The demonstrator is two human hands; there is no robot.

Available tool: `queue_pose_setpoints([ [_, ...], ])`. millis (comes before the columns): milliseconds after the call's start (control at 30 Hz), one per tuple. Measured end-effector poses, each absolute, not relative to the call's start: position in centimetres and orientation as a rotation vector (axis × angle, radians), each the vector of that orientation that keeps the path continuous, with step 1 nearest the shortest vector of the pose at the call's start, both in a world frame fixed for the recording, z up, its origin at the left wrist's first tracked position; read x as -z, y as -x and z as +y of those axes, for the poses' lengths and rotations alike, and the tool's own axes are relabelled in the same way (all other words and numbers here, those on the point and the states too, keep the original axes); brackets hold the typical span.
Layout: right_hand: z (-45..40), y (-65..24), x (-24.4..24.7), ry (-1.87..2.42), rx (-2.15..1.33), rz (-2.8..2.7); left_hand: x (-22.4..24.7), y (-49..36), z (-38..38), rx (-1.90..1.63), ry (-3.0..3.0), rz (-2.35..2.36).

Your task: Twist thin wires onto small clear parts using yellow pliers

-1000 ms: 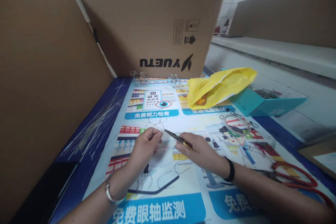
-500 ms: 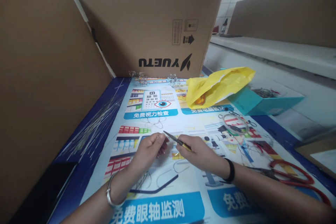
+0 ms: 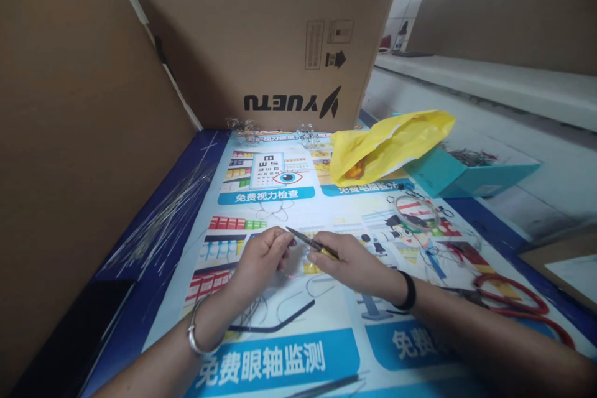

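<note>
My right hand [image 3: 352, 261] is closed around a pair of pointed pliers [image 3: 304, 239] with dark jaws and a yellow-and-black grip. The jaws point left and their tip reaches the fingertips of my left hand [image 3: 262, 256]. That hand is closed in a pinch; what lies between its fingers is too small and hidden to name. A tiny pinkish speck shows just below these fingers. Beneath my hands, thin bent wires [image 3: 254, 311] and a dark curved strip [image 3: 284, 321] lie on the printed sheet [image 3: 338, 305].
Straight wires [image 3: 161, 221] lie along the left. Red-handled scissors [image 3: 536, 308] rest at right, beyond a clear ring [image 3: 416, 211]. Farther back are a yellow bag [image 3: 396, 143], a teal box [image 3: 494, 180] of wire pieces and a tall cardboard panel [image 3: 261, 31]. A dark slim tool [image 3: 326, 385] lies at the front.
The view has tilted slightly down, bringing more of the dark tool at the front edge into sight. Both hands keep nearly the same pose, the pliers still by the left fingertips.
</note>
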State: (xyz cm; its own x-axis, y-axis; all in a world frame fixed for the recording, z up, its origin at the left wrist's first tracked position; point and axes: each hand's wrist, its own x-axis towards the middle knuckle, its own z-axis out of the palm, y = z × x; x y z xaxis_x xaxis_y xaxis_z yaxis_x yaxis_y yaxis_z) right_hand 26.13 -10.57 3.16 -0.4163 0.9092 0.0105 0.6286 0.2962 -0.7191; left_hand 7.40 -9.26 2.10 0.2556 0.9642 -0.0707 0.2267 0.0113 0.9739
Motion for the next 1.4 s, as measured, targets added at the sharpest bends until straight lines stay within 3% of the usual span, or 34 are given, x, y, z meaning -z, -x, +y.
queue_pose_setpoints([
  [200,-10.5,-26.6,-4.2,1.483,-0.769,-2.231,-2.1,-6.3,-7.7,-1.014,-1.396,1.319],
  [367,-11.0,-28.1,-7.3,1.338,-0.22,-2.752,-2.1,-5.9,-7.3,-0.89,-1.565,1.381],
  [500,-11.6,-29.4,-8.8,1.183,0.019,-2.965,-2.0,-6.3,-7.7,-0.762,-1.814,1.355],
  [900,-11.6,-28.0,-8.1,0.961,0.205,-3.064,-1.7,-6.3,-7.8,-0.542,-2.342,1.367],
  [1400,-11.0,-28.6,-7.3,0.837,0.221,-3.037,-1.2,-5.8,-7.4,-0.854,-2.262,1.378],
])
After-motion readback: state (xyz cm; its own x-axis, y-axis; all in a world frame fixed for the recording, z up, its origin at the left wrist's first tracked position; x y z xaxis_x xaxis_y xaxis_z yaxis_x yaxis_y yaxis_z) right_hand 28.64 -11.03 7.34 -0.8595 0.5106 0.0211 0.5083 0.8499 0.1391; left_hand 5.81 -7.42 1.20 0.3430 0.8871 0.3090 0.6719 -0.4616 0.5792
